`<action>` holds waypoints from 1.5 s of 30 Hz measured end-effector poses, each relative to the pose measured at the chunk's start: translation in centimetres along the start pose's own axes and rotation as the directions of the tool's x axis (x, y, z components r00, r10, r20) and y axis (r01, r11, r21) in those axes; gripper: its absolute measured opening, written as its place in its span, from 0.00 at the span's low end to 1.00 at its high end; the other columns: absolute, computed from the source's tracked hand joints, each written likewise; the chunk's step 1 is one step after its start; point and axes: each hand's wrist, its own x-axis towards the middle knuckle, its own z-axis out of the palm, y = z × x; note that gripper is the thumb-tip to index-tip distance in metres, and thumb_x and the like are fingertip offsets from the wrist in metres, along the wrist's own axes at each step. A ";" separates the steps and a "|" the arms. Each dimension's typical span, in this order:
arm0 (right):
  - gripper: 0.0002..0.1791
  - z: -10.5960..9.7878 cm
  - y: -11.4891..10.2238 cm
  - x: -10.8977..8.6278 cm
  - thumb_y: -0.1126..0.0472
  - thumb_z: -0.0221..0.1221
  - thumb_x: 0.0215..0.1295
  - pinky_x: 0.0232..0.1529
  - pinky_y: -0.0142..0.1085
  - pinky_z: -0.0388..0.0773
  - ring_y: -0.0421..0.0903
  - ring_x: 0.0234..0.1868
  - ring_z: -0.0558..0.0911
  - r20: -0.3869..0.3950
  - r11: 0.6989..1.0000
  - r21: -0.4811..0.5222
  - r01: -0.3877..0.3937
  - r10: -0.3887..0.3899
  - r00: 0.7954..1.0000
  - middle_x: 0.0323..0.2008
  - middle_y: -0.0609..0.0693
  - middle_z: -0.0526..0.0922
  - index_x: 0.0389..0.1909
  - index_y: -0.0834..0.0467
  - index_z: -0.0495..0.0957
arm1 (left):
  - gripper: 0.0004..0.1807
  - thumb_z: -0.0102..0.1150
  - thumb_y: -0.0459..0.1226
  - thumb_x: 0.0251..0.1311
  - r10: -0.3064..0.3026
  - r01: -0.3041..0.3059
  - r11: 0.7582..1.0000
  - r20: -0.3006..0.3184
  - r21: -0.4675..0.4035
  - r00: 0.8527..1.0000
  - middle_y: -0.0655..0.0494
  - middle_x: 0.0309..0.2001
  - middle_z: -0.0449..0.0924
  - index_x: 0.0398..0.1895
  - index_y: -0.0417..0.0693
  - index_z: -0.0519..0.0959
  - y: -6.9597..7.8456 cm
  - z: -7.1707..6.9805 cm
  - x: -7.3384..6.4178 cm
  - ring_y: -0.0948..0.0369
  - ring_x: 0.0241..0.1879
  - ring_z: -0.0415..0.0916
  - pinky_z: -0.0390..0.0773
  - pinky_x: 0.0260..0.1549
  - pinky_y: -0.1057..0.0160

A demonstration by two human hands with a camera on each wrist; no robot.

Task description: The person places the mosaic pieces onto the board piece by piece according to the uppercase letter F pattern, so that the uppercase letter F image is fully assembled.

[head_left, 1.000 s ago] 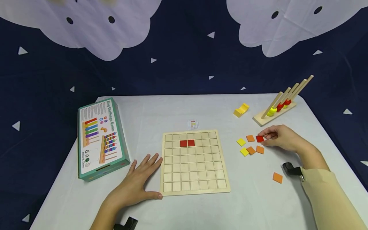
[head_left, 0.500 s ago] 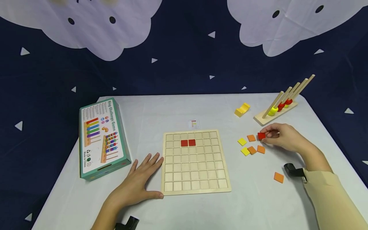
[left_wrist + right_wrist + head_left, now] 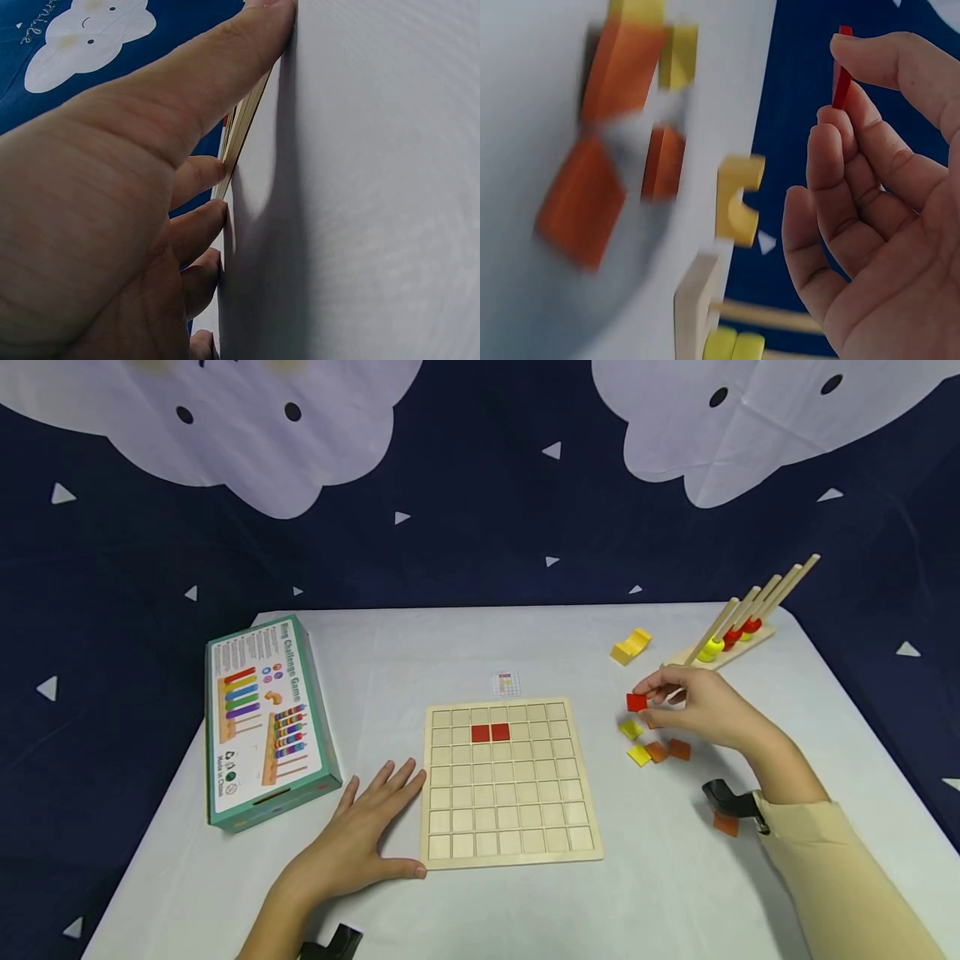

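Between thumb and fingertips my right hand (image 3: 701, 706) pinches a red square tile (image 3: 637, 702), lifted above the table; in the right wrist view the red tile (image 3: 842, 69) appears edge-on. Below that hand lie yellow tiles (image 3: 639, 755) and several orange tiles (image 3: 679, 749). My left hand (image 3: 352, 843) rests with fingers spread, its thumb and a fingertip against the left edge of the wooden grid board (image 3: 512, 865). In the left wrist view the left hand (image 3: 135, 172) touches the board's edge. Two red tiles (image 3: 490, 733) sit side by side in the board's second row.
A small pattern card (image 3: 506, 683) lies behind the board. The green game box (image 3: 273, 722) stands at left. At back right are a yellow curved block (image 3: 631, 647) and a wooden peg stand (image 3: 738, 643) with coloured rings. One orange tile (image 3: 725, 825) lies under the right wrist.
My right hand has picked the red tile up from beside the orange ones and carried it left, over the loose tiles. The left hand has stayed at the board's edge.
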 end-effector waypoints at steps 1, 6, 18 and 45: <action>0.15 0.2 -0.4 0.2 0.64 0.72 0.64 0.47 0.26 0.81 0.42 0.43 0.82 0.002 1.000 0.007 0.008 -0.008 1.000 0.40 0.49 0.86 0.52 0.57 0.87 | 0.65 0.80 0.66 0.45 0.000 0.000 1.000 0.000 -0.002 1.000 0.54 0.87 0.56 0.86 0.59 0.61 0.0 0.0 0.0 0.39 0.86 0.49 0.43 0.77 0.21; 0.14 1.5 -2.0 1.2 0.62 0.73 0.65 0.48 0.30 0.81 0.45 0.43 0.81 0.022 0.998 0.050 0.035 -0.036 0.999 0.41 0.49 0.86 0.51 0.56 0.87 | 0.65 0.80 0.65 0.45 0.002 -0.002 1.000 -0.004 -0.002 1.000 0.53 0.86 0.57 0.86 0.59 0.61 0.1 0.0 0.0 0.39 0.86 0.49 0.43 0.77 0.21; 0.14 4.8 -4.4 3.7 0.62 0.75 0.63 0.50 0.37 0.82 0.45 0.43 0.81 0.072 0.985 0.108 0.135 -0.143 0.987 0.41 0.47 0.87 0.48 0.55 0.88 | 0.64 0.80 0.65 0.45 0.009 -0.009 1.000 -0.008 0.006 1.000 0.53 0.86 0.57 0.86 0.59 0.61 0.1 -0.1 0.0 0.38 0.86 0.51 0.44 0.77 0.21; 0.11 9.5 -8.6 7.0 0.61 0.75 0.61 0.43 0.35 0.77 0.43 0.39 0.78 0.247 0.981 0.075 0.178 -0.191 0.950 0.37 0.48 0.85 0.44 0.57 0.88 | 0.64 0.80 0.65 0.45 0.007 -0.007 1.000 -0.005 -0.003 1.000 0.52 0.86 0.57 0.86 0.58 0.61 0.1 -0.1 0.0 0.38 0.86 0.50 0.44 0.77 0.21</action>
